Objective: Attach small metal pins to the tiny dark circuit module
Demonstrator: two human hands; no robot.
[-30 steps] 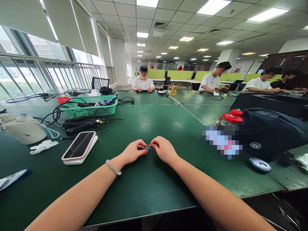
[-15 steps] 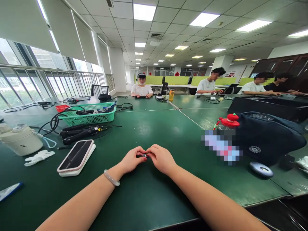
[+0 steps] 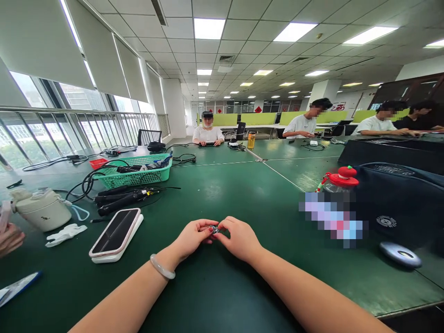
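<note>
A small dark piece with light markings [image 3: 215,229] is held just above the green table, too small and covered by fingers to name. My left hand [image 3: 194,235], a pale bangle on its wrist, pinches it between thumb and fingers from the left. From the right, my right hand [image 3: 239,237] closes thumb and forefinger on the piece's other side. The two hands' fingertips almost meet around it.
A phone on a white case [image 3: 116,235] lies left, near a green basket [image 3: 138,175] and a cream bottle [image 3: 43,210]. Another person's hand [image 3: 10,239] shows at the left edge. On the right are a red-lidded bottle [image 3: 342,178], a dark bag [image 3: 398,199] and a grey-blue oval device [image 3: 400,255].
The piece has turned between my fingers, and both hands stay pinched on it. Another person's hand has come in at the left edge. The view has tilted and shifted slightly.
</note>
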